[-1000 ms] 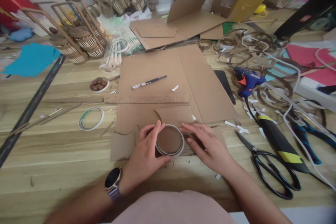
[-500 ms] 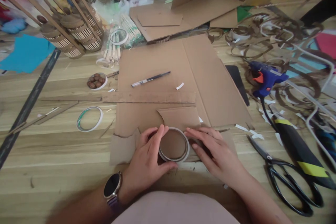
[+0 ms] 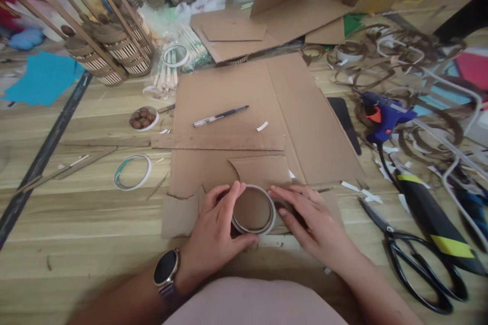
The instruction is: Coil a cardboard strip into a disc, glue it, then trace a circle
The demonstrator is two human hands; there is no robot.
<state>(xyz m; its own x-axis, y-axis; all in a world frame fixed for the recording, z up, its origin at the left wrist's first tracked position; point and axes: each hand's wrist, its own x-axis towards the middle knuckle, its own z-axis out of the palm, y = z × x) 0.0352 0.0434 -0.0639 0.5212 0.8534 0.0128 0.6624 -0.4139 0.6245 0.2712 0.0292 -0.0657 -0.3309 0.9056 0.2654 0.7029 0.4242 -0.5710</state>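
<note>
A round ring with a pale rim (image 3: 273, 217), like a tape roll, lies over brown cardboard close to my body. My left hand (image 3: 217, 223) curls round its left side, thumb at the near edge and fingers at the far edge. On the other side, my right hand (image 3: 310, 218) has its fingers stretched out, with the index fingertip at the rim and the thumb apart from the fingers. Cardboard shows through the ring. Beneath and beyond my hands are a cut cardboard piece (image 3: 263, 170) and a large cardboard sheet (image 3: 229, 89).
A pen (image 3: 221, 116) and a cardboard strip (image 3: 217, 141) lie on the sheet. To the right are black-handled scissors (image 3: 419, 264), a blue glue gun (image 3: 385, 114) and curled brown strips. Leftward sit a tape ring (image 3: 148, 172), a ring of nuts (image 3: 143, 118) and slatted lanterns (image 3: 110, 45).
The view has shifted slightly, so background things sit a little differently. My hands and the ring keep the same places relative to each other.
</note>
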